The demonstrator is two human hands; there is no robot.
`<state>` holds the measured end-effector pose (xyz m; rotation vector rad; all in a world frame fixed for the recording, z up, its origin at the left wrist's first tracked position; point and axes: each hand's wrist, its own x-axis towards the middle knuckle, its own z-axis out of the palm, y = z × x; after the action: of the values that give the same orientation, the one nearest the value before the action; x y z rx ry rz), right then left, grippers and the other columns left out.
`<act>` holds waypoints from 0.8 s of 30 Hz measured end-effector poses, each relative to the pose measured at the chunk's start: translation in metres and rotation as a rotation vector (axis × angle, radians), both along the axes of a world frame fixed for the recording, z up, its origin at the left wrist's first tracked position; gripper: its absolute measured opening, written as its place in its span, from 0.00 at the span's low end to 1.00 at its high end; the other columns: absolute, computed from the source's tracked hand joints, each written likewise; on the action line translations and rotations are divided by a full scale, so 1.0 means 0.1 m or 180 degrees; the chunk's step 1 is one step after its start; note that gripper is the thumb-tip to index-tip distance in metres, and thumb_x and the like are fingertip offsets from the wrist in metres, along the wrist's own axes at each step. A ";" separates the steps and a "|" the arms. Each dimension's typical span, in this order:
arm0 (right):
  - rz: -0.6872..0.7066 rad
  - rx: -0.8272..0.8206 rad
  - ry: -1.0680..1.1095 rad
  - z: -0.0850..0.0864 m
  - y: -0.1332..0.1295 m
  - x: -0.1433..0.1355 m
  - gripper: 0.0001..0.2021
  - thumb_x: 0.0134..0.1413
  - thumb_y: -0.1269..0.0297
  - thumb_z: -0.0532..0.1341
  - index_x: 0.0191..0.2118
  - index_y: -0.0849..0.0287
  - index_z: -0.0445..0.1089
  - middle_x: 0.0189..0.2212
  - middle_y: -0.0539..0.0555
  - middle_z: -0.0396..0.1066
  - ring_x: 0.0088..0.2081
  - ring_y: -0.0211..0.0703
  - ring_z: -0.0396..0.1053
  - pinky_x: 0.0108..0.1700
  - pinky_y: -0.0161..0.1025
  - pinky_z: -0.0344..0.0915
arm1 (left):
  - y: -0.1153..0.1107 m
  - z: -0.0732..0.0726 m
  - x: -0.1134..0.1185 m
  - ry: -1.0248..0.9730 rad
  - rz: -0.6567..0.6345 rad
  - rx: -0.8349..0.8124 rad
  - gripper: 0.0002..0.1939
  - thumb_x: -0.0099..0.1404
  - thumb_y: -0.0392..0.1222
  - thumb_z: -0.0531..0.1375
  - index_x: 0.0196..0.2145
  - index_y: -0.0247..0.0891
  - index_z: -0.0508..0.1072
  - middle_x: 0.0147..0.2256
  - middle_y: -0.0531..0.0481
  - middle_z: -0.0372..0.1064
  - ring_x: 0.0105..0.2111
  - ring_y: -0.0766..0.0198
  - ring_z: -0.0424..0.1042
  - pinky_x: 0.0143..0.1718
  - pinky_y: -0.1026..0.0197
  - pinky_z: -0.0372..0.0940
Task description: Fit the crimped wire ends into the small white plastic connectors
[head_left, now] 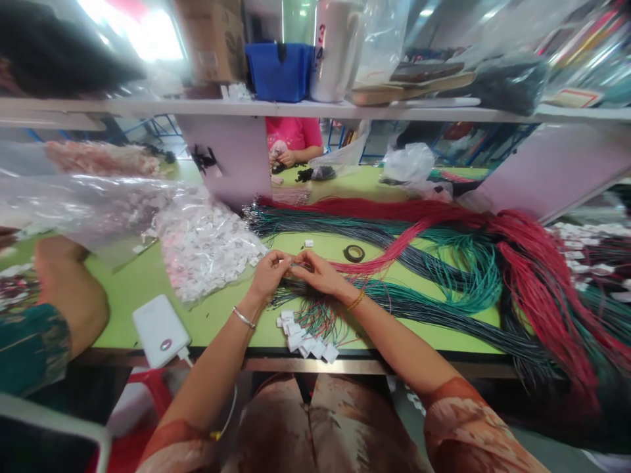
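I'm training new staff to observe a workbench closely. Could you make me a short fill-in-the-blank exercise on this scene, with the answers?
1. The bin on the shelf beside the white jug is coloured ____.
2. The bangle on the wrist of the left hand is coloured ____.
3. The person seen beneath the shelf wears a top coloured ____.
4. The power bank lies to the ____ of both hands.

Missing words, in order: blue; silver; pink; left.

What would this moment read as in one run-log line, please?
Left hand and right hand: together at thin strands, exact grip unclear | nearer: white connectors | beyond: dark ring | left: white device | right: long wires
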<state>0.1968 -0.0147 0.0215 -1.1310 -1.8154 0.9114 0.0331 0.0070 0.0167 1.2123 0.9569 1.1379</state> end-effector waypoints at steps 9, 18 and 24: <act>0.0191 -0.0401 0.0018 -0.06 -0.13 0.56 0.12 0.51 0.56 0.61 0.32 0.62 0.66 0.26 0.49 0.66 0.27 0.34 0.60 0.32 0.34 0.58 | -0.15 0.13 -0.02 0.1090 -0.1037 0.0627 0.11 0.58 0.43 0.60 0.39 0.39 0.72 0.25 0.54 0.69 0.24 0.66 0.63 0.28 0.64 0.56; -0.1410 0.0169 -0.1702 0.04 0.12 1.26 0.12 0.55 0.58 0.57 0.33 0.62 0.72 0.32 0.56 0.73 0.34 0.41 0.66 0.39 0.36 0.59 | -0.15 0.21 -0.02 0.1890 -0.1405 0.0851 0.17 0.65 0.50 0.50 0.31 0.36 0.72 0.20 0.56 0.58 0.22 0.68 0.56 0.27 0.64 0.54; -0.1520 -0.0017 -0.2946 -0.01 0.24 1.26 0.13 0.55 0.59 0.56 0.29 0.61 0.72 0.35 0.62 0.72 0.39 0.47 0.65 0.37 0.37 0.57 | -0.16 0.21 0.00 0.2275 -0.1044 0.1375 0.17 0.64 0.46 0.51 0.23 0.36 0.69 0.21 0.54 0.62 0.26 0.66 0.61 0.30 0.64 0.55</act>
<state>0.3233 0.0095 0.0209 -2.0911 -2.0426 0.0765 0.0336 -0.0092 0.0380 2.1256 0.9941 0.6569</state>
